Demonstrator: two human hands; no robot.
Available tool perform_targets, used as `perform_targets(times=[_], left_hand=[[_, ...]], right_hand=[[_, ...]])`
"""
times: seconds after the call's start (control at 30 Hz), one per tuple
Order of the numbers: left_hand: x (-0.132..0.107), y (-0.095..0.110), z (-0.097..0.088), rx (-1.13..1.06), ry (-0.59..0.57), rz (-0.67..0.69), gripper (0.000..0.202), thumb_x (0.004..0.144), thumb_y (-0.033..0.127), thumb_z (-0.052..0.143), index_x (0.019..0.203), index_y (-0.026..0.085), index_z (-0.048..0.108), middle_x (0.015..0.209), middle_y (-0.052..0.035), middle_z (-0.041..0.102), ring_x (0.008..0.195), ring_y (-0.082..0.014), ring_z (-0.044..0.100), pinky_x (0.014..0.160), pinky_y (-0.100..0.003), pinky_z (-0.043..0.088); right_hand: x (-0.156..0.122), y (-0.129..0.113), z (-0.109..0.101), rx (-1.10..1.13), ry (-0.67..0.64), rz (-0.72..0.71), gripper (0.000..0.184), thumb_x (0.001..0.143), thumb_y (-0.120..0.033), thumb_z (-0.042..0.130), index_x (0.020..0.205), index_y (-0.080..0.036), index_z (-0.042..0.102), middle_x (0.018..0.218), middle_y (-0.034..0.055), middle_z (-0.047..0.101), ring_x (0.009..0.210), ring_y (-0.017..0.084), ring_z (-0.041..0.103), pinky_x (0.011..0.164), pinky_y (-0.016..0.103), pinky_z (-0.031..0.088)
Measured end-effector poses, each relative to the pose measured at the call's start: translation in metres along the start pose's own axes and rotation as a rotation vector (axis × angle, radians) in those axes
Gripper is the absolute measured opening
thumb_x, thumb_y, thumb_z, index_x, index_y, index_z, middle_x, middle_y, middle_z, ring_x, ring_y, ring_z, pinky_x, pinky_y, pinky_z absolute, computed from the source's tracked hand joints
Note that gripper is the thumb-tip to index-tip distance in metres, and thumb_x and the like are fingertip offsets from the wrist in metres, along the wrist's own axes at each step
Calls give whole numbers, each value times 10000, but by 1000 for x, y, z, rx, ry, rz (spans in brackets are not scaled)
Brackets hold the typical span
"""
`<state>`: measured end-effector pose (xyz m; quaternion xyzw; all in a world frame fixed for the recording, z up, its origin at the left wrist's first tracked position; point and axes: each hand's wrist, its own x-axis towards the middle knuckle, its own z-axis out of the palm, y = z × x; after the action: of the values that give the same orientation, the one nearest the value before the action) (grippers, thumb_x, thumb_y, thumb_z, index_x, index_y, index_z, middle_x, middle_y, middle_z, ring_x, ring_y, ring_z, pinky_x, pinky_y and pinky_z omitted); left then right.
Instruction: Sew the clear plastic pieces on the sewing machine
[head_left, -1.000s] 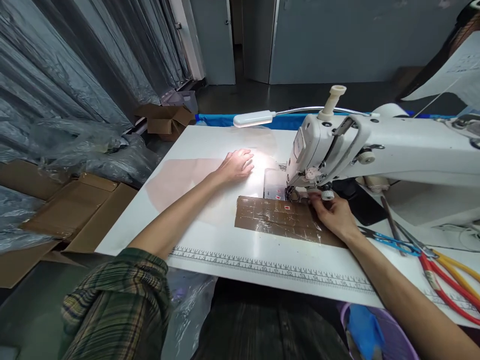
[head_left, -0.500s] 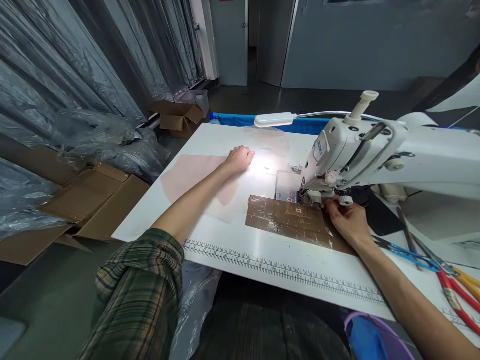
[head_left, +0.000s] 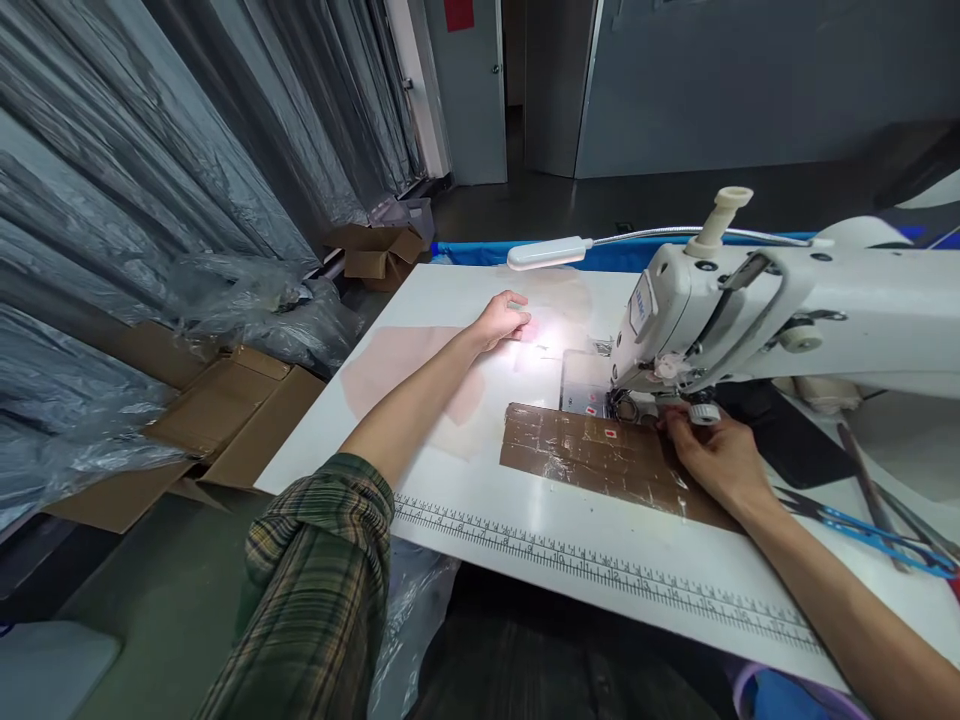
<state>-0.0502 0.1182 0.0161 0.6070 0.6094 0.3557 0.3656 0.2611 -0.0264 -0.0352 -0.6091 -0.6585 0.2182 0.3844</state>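
My left hand (head_left: 504, 322) sits just above the centre of the frame, in the glare under the gooseneck lamp (head_left: 547, 253). It is palm down with the fingers loosely curled, at the far edge of the pale pink fabric piece (head_left: 390, 360) that lies flat on the white table (head_left: 480, 500). I cannot tell whether the fingers pinch that thin sheet or only rest on it.

My right hand (head_left: 716, 455) is at right of centre, tucked under the head of the white sewing machine (head_left: 750, 300). Its fingertips are at the presser foot area, just below a small white knob (head_left: 703, 412). The fingers are bent, and the machine hides their tips, so I cannot say whether they grip anything. The heel of the hand lies on the brown taped patch (head_left: 592, 450) in front of the needle plate (head_left: 581, 375).

The fabric is well left of the needle, nowhere near the foot. As I judge it, doing this well means keeping the right fingertips to the side of the needle line. The left hand should press the fabric flat without bunching it, and the glare should not be trusted for reading edges.

A printed ruler (head_left: 600, 570) runs along the near table edge. Blue-handled scissors (head_left: 870, 525) lie at far right, and cardboard boxes (head_left: 225, 420) stand at left.
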Motion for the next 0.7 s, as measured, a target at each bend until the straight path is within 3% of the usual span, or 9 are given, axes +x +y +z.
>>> perform_targets(times=[0.13,0.3,0.4,0.57,0.7], left_hand=[[-3,-2,1,-49,-57,7,367,768,42,619,1122,128,664,921,-87,729,771,-137,708,778,-287,596],[-9,-6,-11,41,-41,45,322,781,158,712,1101,129,722,1034,-108,743,900,-179,716,856,-297,587],[-22,-15,-41,181,46,75,334,797,259,734,1119,172,730,1191,-93,714,1054,-202,689,972,-305,549],[-62,-47,-116,463,283,6,330,862,340,668,1150,184,713,1340,-103,629,1252,-252,594,1124,-343,451],[-96,-77,-159,624,428,-114,238,869,337,663,990,149,745,1195,-139,688,1246,-309,590,1134,-401,425]], right_hand=[[1,-2,0,6,-7,-13,162,837,-359,557,743,-241,617,798,43,668,720,222,627,671,350,478],[-1,-6,-2,-30,-4,-38,238,852,-363,560,645,-255,514,746,60,631,684,235,600,631,367,455],[-2,-10,-4,-33,-20,-38,291,860,-374,561,612,-260,459,765,79,626,685,239,591,636,375,447],[-1,-13,-4,-63,-32,-17,297,798,-458,541,594,-255,467,678,55,572,624,217,556,624,362,439],[-1,-19,-5,-114,-34,99,321,693,-563,502,607,-254,525,601,38,554,545,211,519,571,360,417]])
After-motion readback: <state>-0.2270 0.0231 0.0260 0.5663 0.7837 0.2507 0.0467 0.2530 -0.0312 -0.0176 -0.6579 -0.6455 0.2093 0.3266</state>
